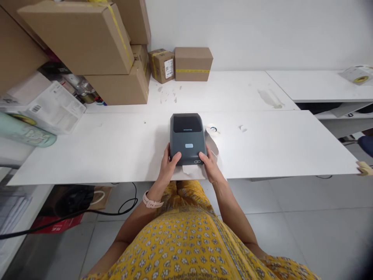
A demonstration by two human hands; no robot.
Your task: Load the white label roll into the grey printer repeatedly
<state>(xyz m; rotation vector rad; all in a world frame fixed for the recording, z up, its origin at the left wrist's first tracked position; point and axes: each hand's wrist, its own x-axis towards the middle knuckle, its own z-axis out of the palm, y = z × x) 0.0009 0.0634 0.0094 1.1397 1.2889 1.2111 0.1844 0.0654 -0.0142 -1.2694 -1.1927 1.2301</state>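
Note:
A dark grey label printer point(189, 139) with a black window and a pale button is at the middle of the white table, near its front edge. My left hand point(169, 165) grips its left front corner, thumb on top. My right hand point(210, 165) holds the right front corner the same way. A piece of white paper point(190, 169) shows below the printer's front. Beside its right side lie a curled paper strip point(211, 144) and a small roll of labels point(213, 129). The fingertips under the printer are hidden.
Cardboard boxes point(84, 42) are stacked at the back left, with two smaller boxes point(194, 64) by the wall. A mint green bottle point(29, 130) and a white carton point(52, 107) stand at the left. A scrap of paper point(243, 128) lies right of the roll.

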